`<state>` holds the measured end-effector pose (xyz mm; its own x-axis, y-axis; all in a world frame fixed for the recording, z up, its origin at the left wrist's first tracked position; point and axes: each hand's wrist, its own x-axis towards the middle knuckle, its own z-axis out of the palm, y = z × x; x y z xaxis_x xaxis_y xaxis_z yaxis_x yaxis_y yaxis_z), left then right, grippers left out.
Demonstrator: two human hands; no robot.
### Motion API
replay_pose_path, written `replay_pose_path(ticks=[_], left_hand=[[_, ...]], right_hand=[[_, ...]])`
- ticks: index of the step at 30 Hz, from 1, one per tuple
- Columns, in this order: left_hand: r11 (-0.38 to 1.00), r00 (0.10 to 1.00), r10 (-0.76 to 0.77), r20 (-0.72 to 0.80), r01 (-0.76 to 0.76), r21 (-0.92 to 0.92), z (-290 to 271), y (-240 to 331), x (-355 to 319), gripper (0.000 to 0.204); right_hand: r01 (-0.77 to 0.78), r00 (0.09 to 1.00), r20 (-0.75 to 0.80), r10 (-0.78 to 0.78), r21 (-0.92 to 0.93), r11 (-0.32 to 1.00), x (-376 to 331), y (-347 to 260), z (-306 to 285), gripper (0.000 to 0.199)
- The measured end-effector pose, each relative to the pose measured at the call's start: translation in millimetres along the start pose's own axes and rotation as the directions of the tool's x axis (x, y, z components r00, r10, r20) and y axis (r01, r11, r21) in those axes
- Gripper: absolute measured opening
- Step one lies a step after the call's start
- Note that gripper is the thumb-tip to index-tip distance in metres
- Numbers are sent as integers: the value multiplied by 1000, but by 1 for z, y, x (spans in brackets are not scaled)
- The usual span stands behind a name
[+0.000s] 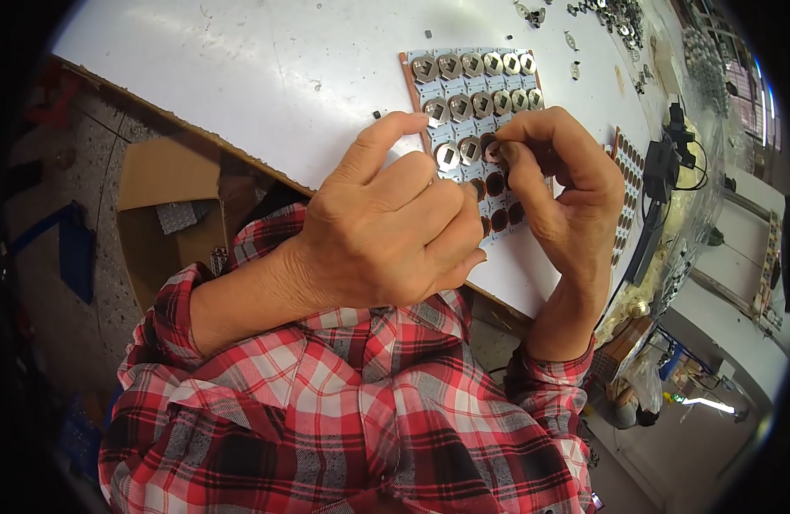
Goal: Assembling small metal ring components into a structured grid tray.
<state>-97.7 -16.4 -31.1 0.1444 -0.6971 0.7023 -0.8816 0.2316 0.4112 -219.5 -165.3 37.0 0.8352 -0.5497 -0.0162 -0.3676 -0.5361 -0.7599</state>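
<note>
A panel of small light-blue circuit boards (451,87) lies on the white table in front of me. Silvery metal battery clips (447,156) with square openings fill its upper rows. Dark round spots show lower down, partly behind my hands. My right hand (566,171) pinches a small metal clip (493,152) between thumb and forefinger, over the third row. At the panel's left edge, my left hand (395,214) stretches its forefinger toward a clip. Its other fingers curl inward, and whatever may be in the palm is hidden.
A second panel (628,176) lies right of my right hand, beside a black power strip (656,210). Loose metal parts (618,19) are heaped at the far right. Below the table's left edge stands an open cardboard box (168,176).
</note>
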Motion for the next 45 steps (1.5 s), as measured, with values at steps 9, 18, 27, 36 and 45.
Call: replay_pose_path(ticks=[9, 18, 27, 36, 45], left_hand=[[1000, 1000, -12, 16, 12, 6, 1, 1, 1, 48], [1000, 1000, 4, 29, -4, -2, -2, 2, 2, 45], [1000, 1000, -2, 28, 2, -3, -3, 2, 3, 48], [1000, 1000, 23, 3, -23, 19, 1, -2, 1, 46], [1000, 1000, 17, -1, -17, 14, 1, -1, 0, 43]], right_hand=[[51, 997, -61, -50, 18, 999, 0, 4, 5, 12], [36, 997, -61, -36, 5, 999, 2, 2, 6, 10], [31, 902, -386, -195, -394, 919, 33, 53, -31, 24], [24, 903, -412, -120, -231, 973, 31, 42, -27, 13], [-136, 952, -207, 224, 369, 919, -7, 6, 0, 15]])
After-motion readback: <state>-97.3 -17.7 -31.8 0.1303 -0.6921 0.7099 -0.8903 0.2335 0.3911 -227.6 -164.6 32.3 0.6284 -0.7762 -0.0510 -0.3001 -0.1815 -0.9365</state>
